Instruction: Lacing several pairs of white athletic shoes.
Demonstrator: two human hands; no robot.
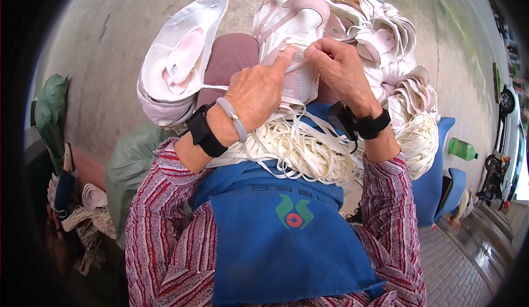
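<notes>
A pale pink and white mesh shoe upper lies before me on a mauve padded surface. My left hand is closed at its eyelet edge, index fingertip on the upper and thumb mostly hidden. My right hand pinches a white shoelace at the same edge, close to the left fingertip. Below both hands, a heap of loose cream shoelaces spreads over my lap, on the blue apron.
Stacked shoe uppers stand at the left, and several more bundled uppers lie at the right. A bunch of laces hangs beside them. Green sacks, a green bottle and a blue chair are around me.
</notes>
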